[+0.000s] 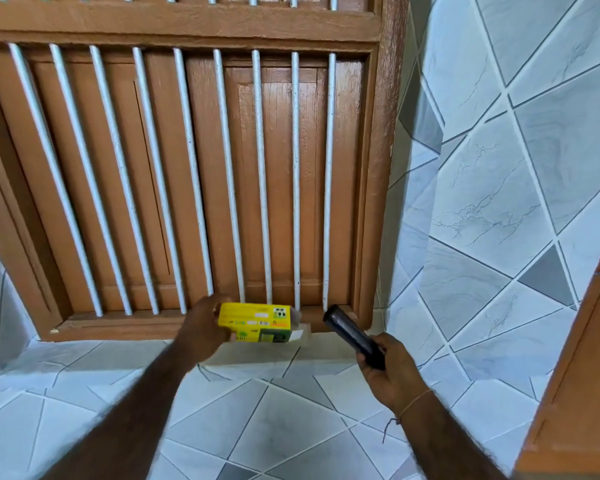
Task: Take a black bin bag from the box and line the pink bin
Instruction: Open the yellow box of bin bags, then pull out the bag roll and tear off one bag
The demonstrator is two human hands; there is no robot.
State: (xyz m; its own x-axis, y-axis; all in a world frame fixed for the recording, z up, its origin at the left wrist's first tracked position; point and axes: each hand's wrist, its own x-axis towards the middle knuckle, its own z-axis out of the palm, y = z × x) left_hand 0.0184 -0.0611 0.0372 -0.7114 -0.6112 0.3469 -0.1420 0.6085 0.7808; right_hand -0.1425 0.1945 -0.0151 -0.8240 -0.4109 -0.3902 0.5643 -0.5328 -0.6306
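Left hand [201,329] grips yellow box [257,322], print unreadable; right hand [390,370] grips black roll [352,336].

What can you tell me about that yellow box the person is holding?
The box is a small yellow carton, seemingly cardboard, with green panels, a barcode and small printed symbols. It lies on its side in the air, low before the wooden window frame. The left hand grips its left end; its right end is open, flaps out. The right hand holds a black roll beside it, not touching.
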